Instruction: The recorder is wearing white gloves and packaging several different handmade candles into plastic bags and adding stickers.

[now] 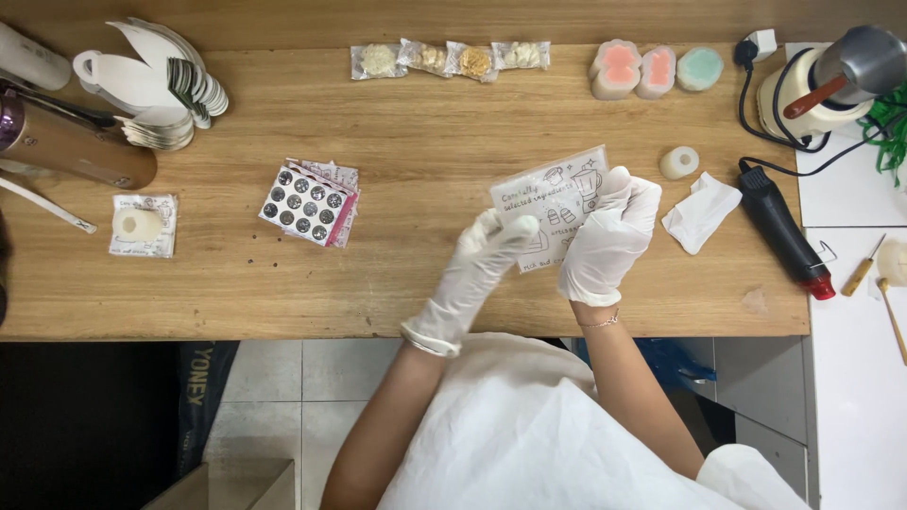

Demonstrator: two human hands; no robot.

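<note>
A clear printed packet (553, 203) is held just above the middle of the wooden table (425, 283), pinched at its near left edge by the gloved left hand (487, 250) and gripped along its right side by the gloved right hand (609, 236). Just right lie a small white round piece (679, 162) and a crumpled tissue (701, 212). Left sits a sticker sheet of dark dots (304, 203).

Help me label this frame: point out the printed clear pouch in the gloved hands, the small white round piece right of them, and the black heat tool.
printed clear pouch (551, 196): head view, upper printed face.
small white round piece (679, 162): head view, top.
black heat tool (777, 223): head view, mid-body.
</note>
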